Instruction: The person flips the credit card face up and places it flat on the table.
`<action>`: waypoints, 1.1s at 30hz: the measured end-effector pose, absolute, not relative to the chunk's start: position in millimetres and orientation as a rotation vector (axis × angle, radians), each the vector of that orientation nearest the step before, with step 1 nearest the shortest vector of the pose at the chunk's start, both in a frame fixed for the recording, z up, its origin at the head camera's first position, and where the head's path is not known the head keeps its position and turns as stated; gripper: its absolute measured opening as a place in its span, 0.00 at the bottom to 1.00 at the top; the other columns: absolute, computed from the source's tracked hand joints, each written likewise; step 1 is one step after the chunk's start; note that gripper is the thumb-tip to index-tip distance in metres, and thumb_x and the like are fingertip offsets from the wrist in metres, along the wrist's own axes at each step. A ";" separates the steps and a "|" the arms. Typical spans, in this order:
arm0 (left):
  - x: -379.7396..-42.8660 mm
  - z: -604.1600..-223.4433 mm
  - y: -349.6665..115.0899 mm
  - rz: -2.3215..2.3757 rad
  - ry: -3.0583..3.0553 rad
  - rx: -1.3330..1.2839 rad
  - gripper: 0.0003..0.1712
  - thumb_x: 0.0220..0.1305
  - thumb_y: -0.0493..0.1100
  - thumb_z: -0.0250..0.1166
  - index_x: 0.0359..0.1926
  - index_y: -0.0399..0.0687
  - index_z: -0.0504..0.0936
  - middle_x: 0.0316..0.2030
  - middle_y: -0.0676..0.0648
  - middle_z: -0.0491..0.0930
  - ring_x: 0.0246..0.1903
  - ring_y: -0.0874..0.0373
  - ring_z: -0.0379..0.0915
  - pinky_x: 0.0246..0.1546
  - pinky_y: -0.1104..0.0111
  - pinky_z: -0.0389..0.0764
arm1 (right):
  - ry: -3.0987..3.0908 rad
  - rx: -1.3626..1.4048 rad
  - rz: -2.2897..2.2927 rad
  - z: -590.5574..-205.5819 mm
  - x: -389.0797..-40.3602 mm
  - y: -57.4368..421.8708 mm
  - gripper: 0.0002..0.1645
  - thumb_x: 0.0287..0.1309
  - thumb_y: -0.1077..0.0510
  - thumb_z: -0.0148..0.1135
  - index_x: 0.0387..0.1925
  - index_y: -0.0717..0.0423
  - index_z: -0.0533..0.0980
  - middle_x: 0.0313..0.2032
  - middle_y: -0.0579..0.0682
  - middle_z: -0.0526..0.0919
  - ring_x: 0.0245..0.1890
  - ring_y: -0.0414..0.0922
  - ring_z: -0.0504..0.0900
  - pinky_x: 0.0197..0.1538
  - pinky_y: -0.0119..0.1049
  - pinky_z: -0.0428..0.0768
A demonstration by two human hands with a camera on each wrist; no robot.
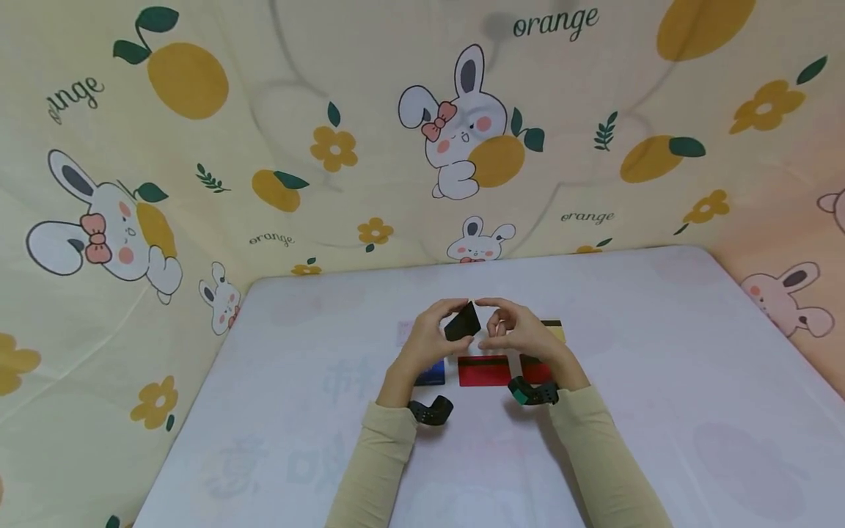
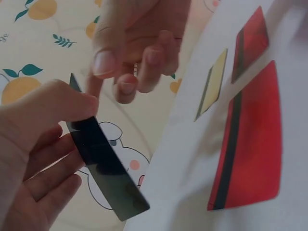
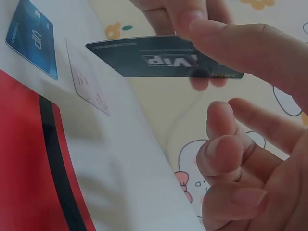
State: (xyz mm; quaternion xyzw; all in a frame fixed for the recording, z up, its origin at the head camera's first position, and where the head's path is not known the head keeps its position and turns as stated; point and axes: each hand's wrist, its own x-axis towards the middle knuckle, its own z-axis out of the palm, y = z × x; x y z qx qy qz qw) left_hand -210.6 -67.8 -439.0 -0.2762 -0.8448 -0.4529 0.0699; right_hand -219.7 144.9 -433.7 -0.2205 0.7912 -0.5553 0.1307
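Note:
My left hand [image 1: 429,334] holds a dark card [image 1: 463,323] raised above the table, gripped between thumb and fingers. White "Vip" lettering shows on this card's face [image 3: 173,58] in the right wrist view. Seen from the left wrist, its dark, glossy back [image 2: 103,154] is tilted, with the left thumb across its upper end. Opposite stands my right hand [image 1: 521,334], thumb and one finger spread apart, the other fingers loosely bent. One right finger [image 3: 250,48] reaches to the card's end; whether it presses on it I cannot tell.
On the white table lie a red card [image 1: 484,371] with a black stripe, another red card [image 1: 536,372], a blue VIP card [image 3: 32,41], a pale card [image 3: 86,79] and a yellow card [image 2: 213,86]. A patterned cloth [image 1: 370,73] hangs behind the table.

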 end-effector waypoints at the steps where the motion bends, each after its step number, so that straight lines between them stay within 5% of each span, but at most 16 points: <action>1: -211.2 -438.7 -68.4 -1.384 -2.517 -0.833 0.34 0.50 0.36 0.73 0.60 0.38 0.74 0.55 0.38 0.79 0.57 0.47 0.76 0.61 0.56 0.75 | 2.296 -0.636 -1.613 -433.7 -219.6 144.9 0.44 0.46 0.65 0.72 0.65 0.66 0.63 0.29 0.51 0.74 0.23 0.36 0.73 0.29 0.28 0.75; 14: -202.7 -421.1 -69.3 -1.740 -2.406 -0.781 0.35 0.52 0.27 0.68 0.62 0.31 0.69 0.59 0.32 0.72 0.62 0.39 0.71 0.65 0.53 0.69 | 2.067 -0.402 -1.730 -447.7 -220.2 139.1 0.39 0.54 0.59 0.68 0.67 0.55 0.64 0.34 0.44 0.74 0.28 0.44 0.75 0.28 0.29 0.69; 22: -206.8 -427.9 -69.3 -1.857 -2.354 -0.797 0.36 0.55 0.30 0.68 0.65 0.35 0.67 0.61 0.35 0.70 0.63 0.43 0.70 0.67 0.59 0.68 | 2.029 -0.380 -1.715 -456.2 -219.4 135.0 0.42 0.54 0.57 0.68 0.68 0.57 0.61 0.37 0.44 0.75 0.30 0.40 0.75 0.36 0.29 0.72; 33: -205.6 -427.0 -67.5 -2.024 -2.253 -0.814 0.35 0.56 0.27 0.65 0.66 0.33 0.65 0.62 0.32 0.70 0.65 0.39 0.67 0.67 0.59 0.67 | 2.051 -0.421 -1.675 -458.3 -218.9 132.2 0.36 0.54 0.61 0.67 0.65 0.57 0.66 0.37 0.48 0.75 0.27 0.38 0.70 0.33 0.27 0.71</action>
